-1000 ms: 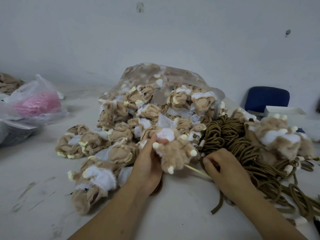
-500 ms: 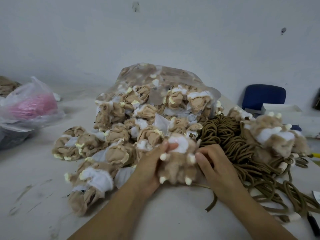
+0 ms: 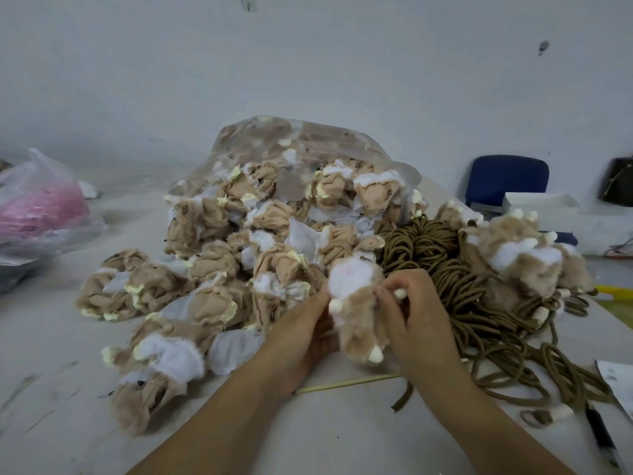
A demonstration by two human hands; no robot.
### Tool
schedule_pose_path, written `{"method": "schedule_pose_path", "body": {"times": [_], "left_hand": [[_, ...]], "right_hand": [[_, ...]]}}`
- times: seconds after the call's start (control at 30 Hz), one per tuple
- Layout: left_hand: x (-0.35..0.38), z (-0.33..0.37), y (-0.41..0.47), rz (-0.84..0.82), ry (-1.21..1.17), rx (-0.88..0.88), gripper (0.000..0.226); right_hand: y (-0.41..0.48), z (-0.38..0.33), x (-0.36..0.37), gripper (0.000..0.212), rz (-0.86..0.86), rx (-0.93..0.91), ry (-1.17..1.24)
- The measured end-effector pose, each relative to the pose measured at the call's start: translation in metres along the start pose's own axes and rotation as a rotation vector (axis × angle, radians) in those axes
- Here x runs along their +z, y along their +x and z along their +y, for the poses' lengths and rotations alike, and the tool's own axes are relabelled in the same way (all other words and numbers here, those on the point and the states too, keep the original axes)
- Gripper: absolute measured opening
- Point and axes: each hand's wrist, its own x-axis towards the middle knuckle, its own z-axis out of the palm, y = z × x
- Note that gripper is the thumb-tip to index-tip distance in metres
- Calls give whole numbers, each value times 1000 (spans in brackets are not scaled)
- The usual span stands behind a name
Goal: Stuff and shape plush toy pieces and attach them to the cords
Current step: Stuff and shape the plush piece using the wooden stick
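**Shaping the plush piece: stuff I'd watch for here**

So the plush piece (image 3: 358,313) is up off the table (image 3: 342,447), held between both hands right in front of the heap of flat, unstuffed pieces (image 3: 219,275). The left hand (image 3: 303,334) has its fingers curled round the left side. The right hand (image 3: 419,323) is pinching the right edge with bent fingertips, next to one of the little cream nubs. Looks like the shaping step to me, and as far as I can tell no cord is attached yet.

Things that could bite:

- Squeeze too hard on one side and the filling bunches up, so the piece comes out lopsided. The fluffy fur would hide that.
- The opening is hidden behind the fingers, so I can't tell which way it faces. If it points down, filling could work its way out.
- The thin stick (image 3: 346,383) lies on the table just under the wrists, easy to knock away with a forearm.
- The cords (image 3: 442,269) are one big tangle just beside the right hand. Yank one end and you may drag along the finished pieces (image 3: 520,258) sitting on top.

The pen (image 3: 604,440) by the loose cords could also get swept off by the right elbow.
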Motion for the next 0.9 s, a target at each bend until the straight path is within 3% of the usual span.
{"method": "schedule_pose_path", "body": {"times": [0.13,0.3,0.43,0.5,0.63,0.7,0.8,0.9], "left_hand": [[-3,0,-5,-214,-62,10,27],[-5,4,-2,-69,-83,24,33],[-12,13,2,37,-167,109,29],[-15,16,2,41,-166,107,15],[-17,15,0,16,-90,90,19],[-16,15,0,-1,-89,107,18],[-11,13,-1,-33,-123,127,35],[-5,11,-3,-96,-99,114,27]], "right_hand": [[-7,2,11,19,-142,-70,8],[-10,6,16,29,-237,-65,-32],[-6,9,8,32,-154,-14,-71],[-5,10,3,30,-159,-17,-57],[-6,9,-7,7,-229,95,97],[-4,9,-10,20,-199,207,181],[-1,9,-11,29,-225,235,170],[-3,6,-3,14,-393,278,142]]}}
